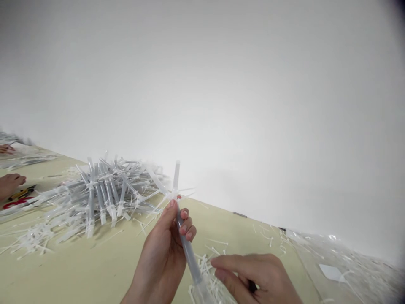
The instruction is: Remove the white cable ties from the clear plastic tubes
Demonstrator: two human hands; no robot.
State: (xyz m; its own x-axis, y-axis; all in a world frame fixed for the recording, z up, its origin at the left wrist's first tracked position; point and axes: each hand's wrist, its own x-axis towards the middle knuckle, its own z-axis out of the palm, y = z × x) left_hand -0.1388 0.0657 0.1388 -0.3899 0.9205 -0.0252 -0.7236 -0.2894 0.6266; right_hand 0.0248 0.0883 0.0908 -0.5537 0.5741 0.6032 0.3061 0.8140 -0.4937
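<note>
My left hand (167,240) is closed around a translucent Y-shaped tube assembly (188,249), held at a slant above the table. Two short branches rise from its joint above my thumb, and thin cable tie tails stick out there. The tube's lower end widens into a clear sleeve at the bottom edge of the view. My right hand (256,276) is beside a loose heap of white cable ties (207,268), its thumb and index fingertips close together in a pinch. Whatever is between those fingertips, if anything, I cannot make out.
A large pile of similar tube assemblies (107,190) lies left on the yellowish table (79,270), with more cable ties (36,238) before it. Another person's hand (11,185) is near red-handled pliers (15,203). A clear plastic bag (348,266) lies right, against the white wall.
</note>
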